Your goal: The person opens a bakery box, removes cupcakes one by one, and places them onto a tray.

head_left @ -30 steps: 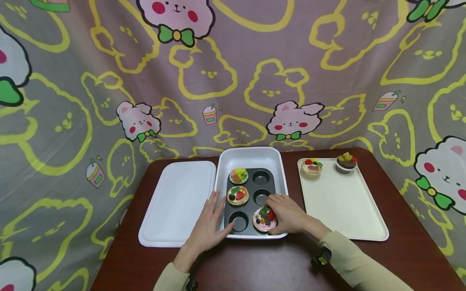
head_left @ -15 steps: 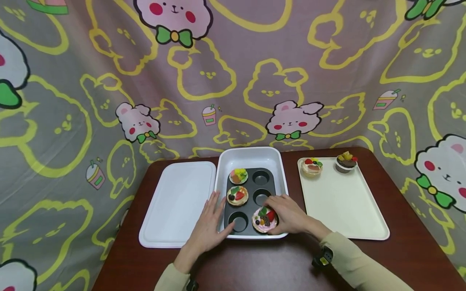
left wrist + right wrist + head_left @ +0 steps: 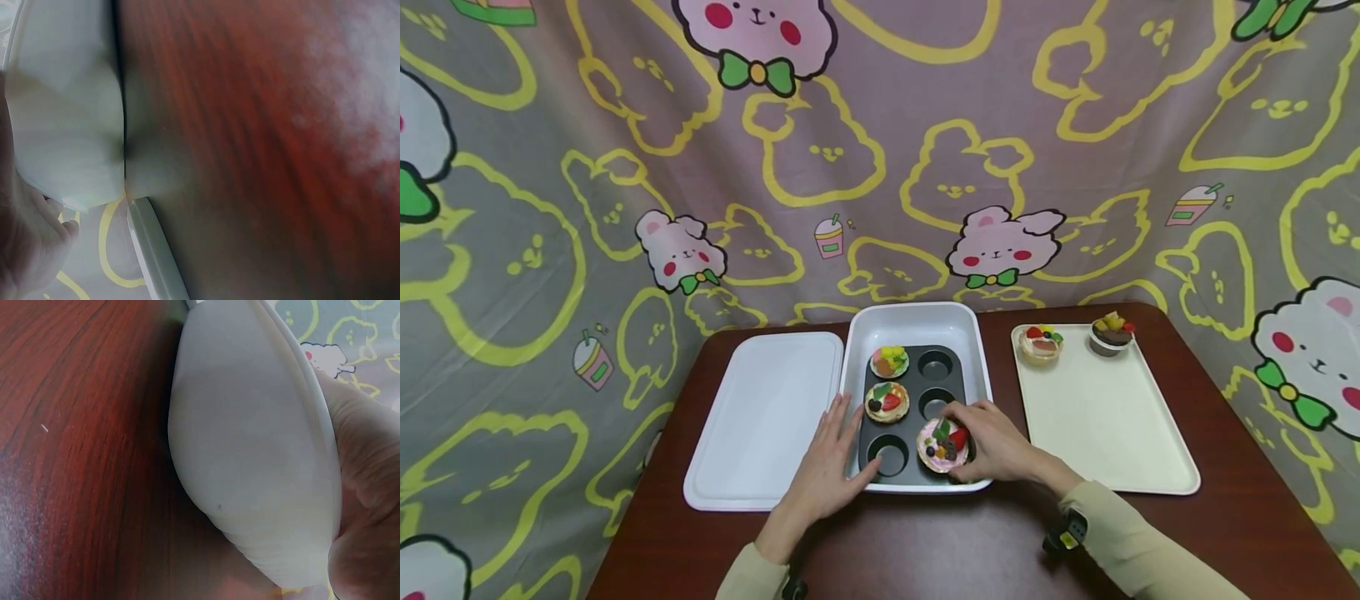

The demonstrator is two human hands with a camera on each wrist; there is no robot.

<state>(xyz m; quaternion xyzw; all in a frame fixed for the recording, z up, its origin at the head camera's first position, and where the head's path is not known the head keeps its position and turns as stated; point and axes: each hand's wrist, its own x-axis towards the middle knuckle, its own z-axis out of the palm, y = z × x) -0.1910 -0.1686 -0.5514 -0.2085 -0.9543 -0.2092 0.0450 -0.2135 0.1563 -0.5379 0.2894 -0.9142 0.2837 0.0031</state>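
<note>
Two bare hands, left hand point(image 3: 824, 471) and right hand point(image 3: 996, 443), no rings or gloves visible. Both forearms wear long pale beige sleeves point(image 3: 1138, 547), cuffs ending at the wrists. A small black wrist-mounted device point(image 3: 1067, 530) with a yellow marking sits at the right cuff; a similar black unit point(image 3: 791, 588) shows at the left.

At frame centre a muffin pan point(image 3: 917, 417) sits inside a deep tray point(image 3: 917, 321); a lid point(image 3: 763, 417) lies left of it, and a flat tray point(image 3: 1108, 421) right, carrying two cupcakes point(image 3: 1040, 344) at its far edge.
</note>
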